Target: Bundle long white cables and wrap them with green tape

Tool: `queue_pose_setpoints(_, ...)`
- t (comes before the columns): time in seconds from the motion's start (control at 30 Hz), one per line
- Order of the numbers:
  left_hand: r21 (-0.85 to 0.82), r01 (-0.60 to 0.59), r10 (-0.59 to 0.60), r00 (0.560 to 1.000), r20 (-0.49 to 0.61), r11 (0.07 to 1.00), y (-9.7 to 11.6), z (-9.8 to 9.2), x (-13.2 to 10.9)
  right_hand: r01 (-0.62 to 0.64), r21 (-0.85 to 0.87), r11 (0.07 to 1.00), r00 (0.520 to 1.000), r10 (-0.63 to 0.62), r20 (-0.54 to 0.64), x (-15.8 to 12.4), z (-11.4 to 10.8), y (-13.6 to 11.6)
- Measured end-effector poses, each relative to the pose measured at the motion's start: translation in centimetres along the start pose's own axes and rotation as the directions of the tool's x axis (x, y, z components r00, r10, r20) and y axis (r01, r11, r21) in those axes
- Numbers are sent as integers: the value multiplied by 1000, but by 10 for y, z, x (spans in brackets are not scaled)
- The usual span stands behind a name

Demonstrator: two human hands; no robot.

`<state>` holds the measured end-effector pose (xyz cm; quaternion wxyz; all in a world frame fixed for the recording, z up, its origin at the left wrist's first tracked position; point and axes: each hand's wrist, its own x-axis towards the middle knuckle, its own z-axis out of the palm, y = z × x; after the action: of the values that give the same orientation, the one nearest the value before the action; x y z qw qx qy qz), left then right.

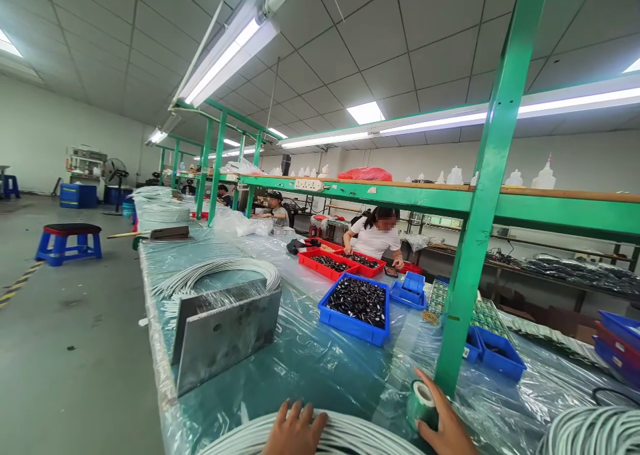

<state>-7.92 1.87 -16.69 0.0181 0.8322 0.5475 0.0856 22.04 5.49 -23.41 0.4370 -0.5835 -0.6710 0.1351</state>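
A coil of pale white cable lies at the near edge of the table, cut off by the bottom of the view. My left hand rests on top of it, fingers apart and laid across the strands. Farther right, a roll of green tape with a white core is beside my right hand. That hand's index finger and thumb are spread wide along the roll's right side, the thumb overlapping its lower edge; the other fingers are hidden. Behind the left hand stands a pair of upright grey metal plates.
A green post rises just beyond my right hand. Blue bin holds small black parts, near red trays. Another cable coil lies behind the plates, one more at lower right. A co-worker sits across the table.
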Motion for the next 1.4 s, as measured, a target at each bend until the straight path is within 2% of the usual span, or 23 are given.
queue_pose_setpoints(0.1,-30,-10,13,993,117,1000,6,-21,0,-40,47,998,999,40,6,-3,-6,-13)
queue_pose_setpoints(0.23,-37,-23,29,986,165,999,8,-41,0,-110,171,979,994,110,8,-4,-16,-40)
queue_pose_setpoints(0.3,-47,-45,53,980,189,998,5,-43,6,-139,254,957,990,140,13,-4,-19,-56)
queue_pose_setpoints(0.43,-27,-86,90,944,318,996,2,-37,21,-213,438,873,977,186,105,-3,-20,-92)
queue_pose_setpoints(0.53,28,-108,91,933,349,994,7,-32,29,-290,533,795,954,284,95,-6,-15,-117)
queue_pose_setpoints(0.63,74,-113,79,929,362,991,13,-29,35,-458,644,612,873,446,198,-12,-11,-134)
queue_pose_setpoints(0.73,86,-119,75,913,400,989,14,-29,39,-584,716,383,761,565,318,-16,-12,-144)
queue_pose_setpoints(0.8,95,-121,72,908,412,988,13,-29,39,-649,711,270,675,634,376,-17,-14,-149)
queue_pose_setpoints(0.87,111,-123,67,909,412,986,12,-29,39,-690,694,205,614,674,411,-17,-15,-153)
queue_pose_setpoints(0.93,125,-132,70,909,412,983,12,-30,38,-708,682,186,588,690,422,-17,-15,-158)
queue_pose_setpoints(1.03,109,-168,99,879,466,980,10,-36,43,-689,705,167,586,702,406,-16,-16,-161)
queue_pose_setpoints(1.07,83,-184,116,851,512,979,8,-40,46,-671,724,158,592,702,395,-17,-18,-161)
queue_pose_setpoints(1.17,-35,-212,183,730,658,977,-1,-54,59,-619,772,143,623,689,371,-19,-26,-160)
queue_pose_setpoints(1.2,-60,-211,195,711,675,976,-4,-58,64,-609,780,145,633,681,368,-20,-29,-159)
queue_pose_setpoints(1.3,-95,-220,226,712,665,971,-6,-61,72,-597,787,155,650,669,361,-26,-36,-155)
queue_pose_setpoints(1.4,-106,-270,273,720,638,957,8,-55,72,-614,777,140,636,670,382,-32,-40,-152)
